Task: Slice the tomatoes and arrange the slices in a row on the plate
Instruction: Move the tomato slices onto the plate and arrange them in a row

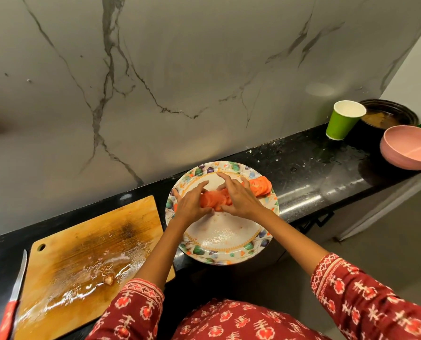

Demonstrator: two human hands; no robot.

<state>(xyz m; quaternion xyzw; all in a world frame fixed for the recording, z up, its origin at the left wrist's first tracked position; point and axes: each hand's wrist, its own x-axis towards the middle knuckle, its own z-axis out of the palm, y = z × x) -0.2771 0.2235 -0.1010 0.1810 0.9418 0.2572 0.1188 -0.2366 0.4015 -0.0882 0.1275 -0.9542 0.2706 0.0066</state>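
This is looking like a home kitchen: a black speckled stone counter [302, 173] is running along a wall of grey-veined marble [180, 69]. A floral plate [219, 251] is sitting on that counter, with a wet wooden cutting board [82, 253] lying just left of the plate and a red-handled knife [14, 298] resting beyond the board. Well to the plate's right, a green paper cup [343, 121], a pink bowl [410, 148] and a dark pot [388, 114] are standing together.

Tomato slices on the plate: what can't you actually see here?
- Tomato slices, head view: the left hand and right hand cover the middle of the row, so no count.
- Knife: handle cut off by the frame's edge.
- Dark pot: contents hidden behind the green cup.
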